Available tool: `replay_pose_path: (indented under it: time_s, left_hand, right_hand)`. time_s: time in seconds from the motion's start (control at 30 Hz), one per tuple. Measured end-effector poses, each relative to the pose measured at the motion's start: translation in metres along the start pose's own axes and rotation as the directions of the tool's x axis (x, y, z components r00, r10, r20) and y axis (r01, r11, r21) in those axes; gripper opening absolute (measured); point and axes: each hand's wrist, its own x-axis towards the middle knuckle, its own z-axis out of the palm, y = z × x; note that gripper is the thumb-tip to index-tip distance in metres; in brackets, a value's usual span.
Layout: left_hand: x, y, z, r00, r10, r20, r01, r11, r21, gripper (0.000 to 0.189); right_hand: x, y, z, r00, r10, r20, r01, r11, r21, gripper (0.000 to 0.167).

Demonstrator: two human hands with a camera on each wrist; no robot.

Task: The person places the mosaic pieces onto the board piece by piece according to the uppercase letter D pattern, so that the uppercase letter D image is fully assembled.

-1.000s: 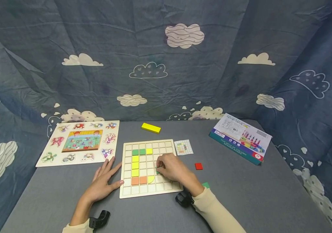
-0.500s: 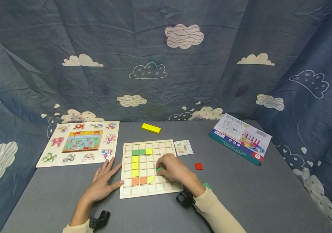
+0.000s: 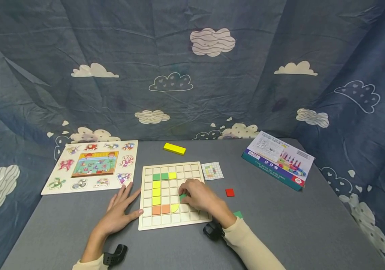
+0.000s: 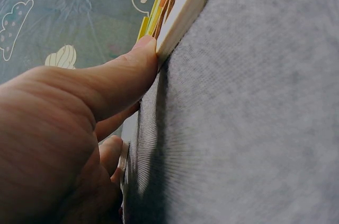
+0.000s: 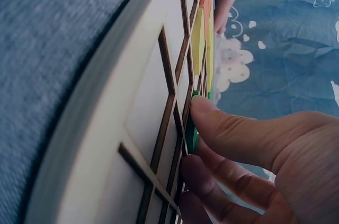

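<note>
A wooden grid board (image 3: 147, 222) lies on the table, bearing green, yellow and orange tiles in some of its squares. Over the board's right half, my right hand (image 3: 198, 195) pinches a green tile (image 5: 192, 135) between thumb and fingers, low against the grid. The fingers partly hide that tile. My left hand (image 3: 119, 208) lies spread out, its thumb touching the board's left edge and its longer fingertips at the lower edge of the picture puzzle board (image 3: 48, 188). A yellow quarter-round tile (image 3: 174, 208) sits beside the orange tiles (image 3: 161, 209).
A small pattern card (image 3: 212, 171) lies off the board's upper right corner. Right of the board are a red tile (image 3: 229, 192) and a green piece (image 3: 238, 214) partly behind the right forearm. A yellow block (image 3: 174, 149) and a box (image 3: 277, 161) lie farther back.
The right hand and its green tile have shifted very slightly left over the grid, and the tile's visible part has changed. The left hand stays in place.
</note>
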Motion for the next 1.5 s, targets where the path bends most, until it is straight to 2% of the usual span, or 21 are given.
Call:
replay_pose_path:
  time_s: [0.6,1.0,1.17,1.3,1.5]
  left_hand:
    - [0.000,-0.002,0.000,1.000,-0.004,0.003,0.004,1.000,-0.005,0.076]
    - [0.000,0.001,-0.001,1.000,-0.010,0.006,0.010,1.000,-0.011,0.076]
    - [0.000,0.002,-0.001,1.000,-0.011,0.007,0.011,1.000,-0.006,0.076]
    - [0.000,0.001,-0.001,1.000,-0.014,0.013,0.014,1.000,-0.010,0.077]
    - [0.000,0.000,-0.001,1.000,-0.013,0.005,0.013,1.000,-0.005,0.077]
  right_hand:
    - [-0.001,0.003,0.002,1.000,-0.025,0.004,0.025,1.000,-0.019,0.012]
    - [-0.011,0.015,-0.012,0.999,-0.035,-0.003,0.035,0.999,0.013,0.019]
    - [-0.020,0.028,-0.022,0.999,-0.040,-0.021,0.040,0.999,-0.005,0.021]
    - [-0.031,0.044,-0.031,1.000,-0.009,-0.013,0.009,1.000,-0.003,0.023]
    - [-0.046,0.072,-0.047,0.999,0.001,-0.036,0.001,0.999,0.052,0.025]
